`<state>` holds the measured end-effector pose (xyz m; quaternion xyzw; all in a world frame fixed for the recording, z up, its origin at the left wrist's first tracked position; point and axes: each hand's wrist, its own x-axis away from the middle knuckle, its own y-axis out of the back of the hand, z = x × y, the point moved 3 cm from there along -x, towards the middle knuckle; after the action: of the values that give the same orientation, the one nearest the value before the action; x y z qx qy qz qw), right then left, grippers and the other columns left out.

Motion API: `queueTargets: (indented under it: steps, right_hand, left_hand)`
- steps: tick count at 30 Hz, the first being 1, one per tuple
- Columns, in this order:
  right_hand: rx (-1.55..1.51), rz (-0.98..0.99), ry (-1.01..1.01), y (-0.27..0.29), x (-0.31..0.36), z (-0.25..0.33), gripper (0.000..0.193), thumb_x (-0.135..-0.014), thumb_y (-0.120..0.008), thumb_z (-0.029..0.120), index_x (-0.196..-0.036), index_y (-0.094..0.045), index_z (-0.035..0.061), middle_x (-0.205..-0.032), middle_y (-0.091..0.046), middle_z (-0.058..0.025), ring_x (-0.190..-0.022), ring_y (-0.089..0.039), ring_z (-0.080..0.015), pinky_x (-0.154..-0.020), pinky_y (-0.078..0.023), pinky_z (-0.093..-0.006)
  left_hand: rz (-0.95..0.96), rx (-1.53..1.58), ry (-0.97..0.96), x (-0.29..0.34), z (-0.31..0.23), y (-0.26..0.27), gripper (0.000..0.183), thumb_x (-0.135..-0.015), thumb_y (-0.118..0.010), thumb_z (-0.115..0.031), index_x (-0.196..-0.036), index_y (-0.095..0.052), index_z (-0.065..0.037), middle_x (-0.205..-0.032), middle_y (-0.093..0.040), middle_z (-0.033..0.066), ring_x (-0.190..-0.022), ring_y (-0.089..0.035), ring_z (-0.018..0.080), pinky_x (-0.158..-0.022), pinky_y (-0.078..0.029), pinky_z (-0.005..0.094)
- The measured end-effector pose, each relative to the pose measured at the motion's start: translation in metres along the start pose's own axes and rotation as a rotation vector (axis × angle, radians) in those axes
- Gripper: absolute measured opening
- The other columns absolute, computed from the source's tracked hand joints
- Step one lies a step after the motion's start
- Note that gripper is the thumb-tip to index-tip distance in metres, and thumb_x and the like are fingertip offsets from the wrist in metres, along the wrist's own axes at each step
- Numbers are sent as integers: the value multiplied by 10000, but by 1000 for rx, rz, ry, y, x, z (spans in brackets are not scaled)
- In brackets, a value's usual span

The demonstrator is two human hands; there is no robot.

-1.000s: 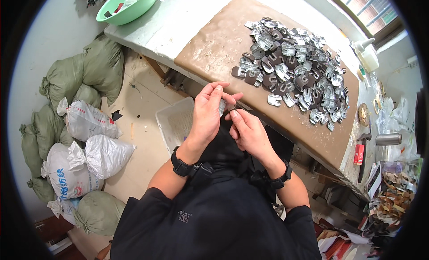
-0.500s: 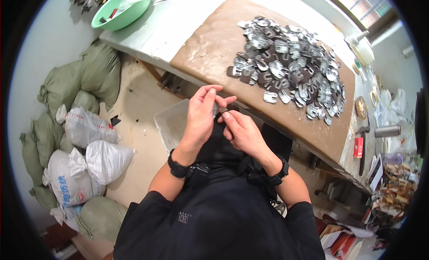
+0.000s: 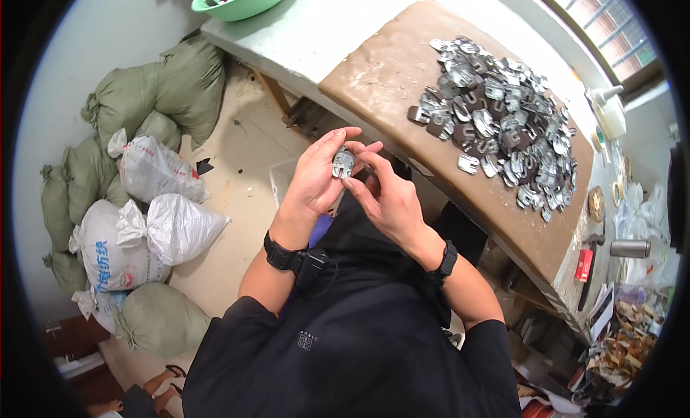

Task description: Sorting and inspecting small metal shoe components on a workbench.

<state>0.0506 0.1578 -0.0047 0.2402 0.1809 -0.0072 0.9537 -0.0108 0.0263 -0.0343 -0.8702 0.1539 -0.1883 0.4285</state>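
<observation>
A small silvery metal plate [image 3: 343,163] with a slot in its lower edge lies in the fingers of my left hand [image 3: 316,177], its shiny face turned up. My left hand is closed around it from the left. From the other side my right hand [image 3: 395,202] grips the plate's edge, its thumb tip at the lower corner and its index finger near the upper right. Both hands are over my lap, just off the table's front edge. On the brown-covered board [image 3: 381,66] is a heap of similar slotted plates [image 3: 514,141], some silver-faced and some dark.
Green sacks [image 3: 190,87] and white sacks [image 3: 183,227] fill the floor at left. A green basin [image 3: 248,5] sits on the table's far left. Along the right are a squeeze bottle [image 3: 609,112], a red box [image 3: 584,265], a hammer [image 3: 588,281] and a metal cylinder [image 3: 630,248]. Someone's feet [image 3: 169,382] show lower left.
My hands have turned so the plate's shiny face now shows, and the right fingers have moved onto its edge. The view has shifted, with the table now farther right.
</observation>
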Motion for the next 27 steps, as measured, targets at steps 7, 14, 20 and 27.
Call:
queueTargets:
  steps: [7,14,20,27]
  right_hand:
    - [-67,161,131,-45,-10,0,303,-862,-728,158,-1091,-598,8,-758,-648,-140,-646,-648,-263,-580,-514,-355]
    - [154,133,156,-33,-9,4,359,-907,-666,353,-1071,-603,39,-743,-634,-123,-619,-647,-303,-526,-509,-391]
    - [420,5,221,-11,-2,9,330,-927,-630,372,-1028,-634,58,-723,-599,-111,-568,-629,-270,-453,-483,-364]
    - [469,-15,227,10,4,6,304,-929,-628,343,-994,-637,46,-667,-573,-105,-525,-612,-258,-427,-466,-354]
  left_hand:
    - [-405,-59,-298,16,-48,55,224,-1024,-421,-135,-1092,-537,45,-940,-667,207,-1062,-642,364,-930,-543,441]
    - [-66,0,-61,19,-48,34,329,-1015,-397,-190,-1198,-531,48,-857,-620,129,-1118,-603,378,-1027,-467,546]
    - [62,-128,40,4,-17,-10,358,-1057,-361,-237,-1233,-524,28,-785,-602,84,-984,-668,354,-913,-528,437]
    - [90,-155,113,-2,-1,-30,313,-1046,-394,-202,-1223,-527,20,-749,-579,82,-996,-665,363,-899,-530,429]
